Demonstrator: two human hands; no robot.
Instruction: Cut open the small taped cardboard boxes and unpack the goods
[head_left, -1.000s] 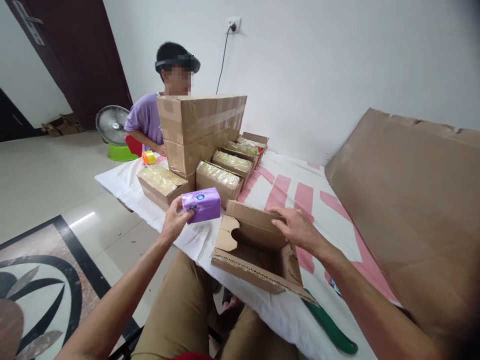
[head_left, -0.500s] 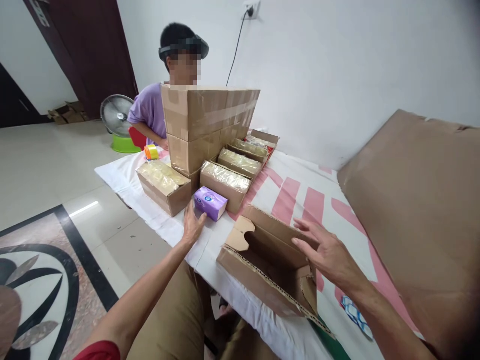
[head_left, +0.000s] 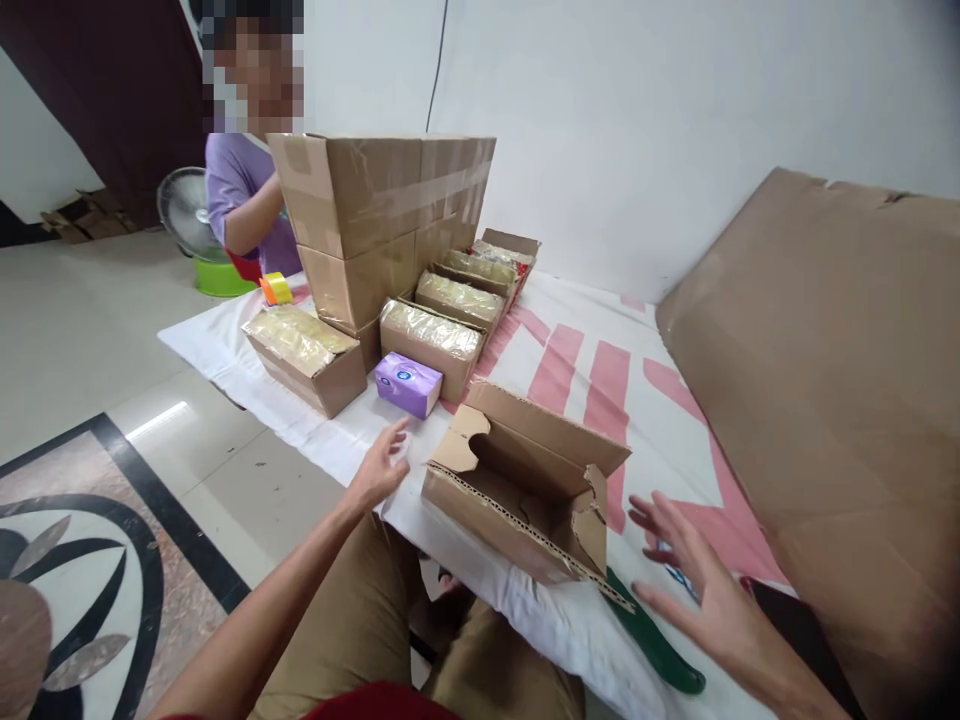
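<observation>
My left hand (head_left: 382,470) hovers open over the near edge of the white cloth, just left of an open cardboard box (head_left: 525,490) with a torn perforated flap. A purple packet (head_left: 408,384) lies on the cloth beyond that hand, apart from it, against a film-wrapped carton (head_left: 431,345). My right hand (head_left: 694,585) is open with spread fingers to the right of the box, above the cloth and touching nothing.
Stacked taped cartons (head_left: 382,225) and a row of film-wrapped cartons (head_left: 304,355) stand at the far left. Another person in a purple shirt (head_left: 236,195) sits behind them near a tape roll (head_left: 276,289). A large cardboard sheet (head_left: 832,370) leans at the right. A fan (head_left: 184,210) stands on the floor.
My left hand set the purple packet down beside the wrapped carton and drew back. My right hand left the open box and moved right and toward me.
</observation>
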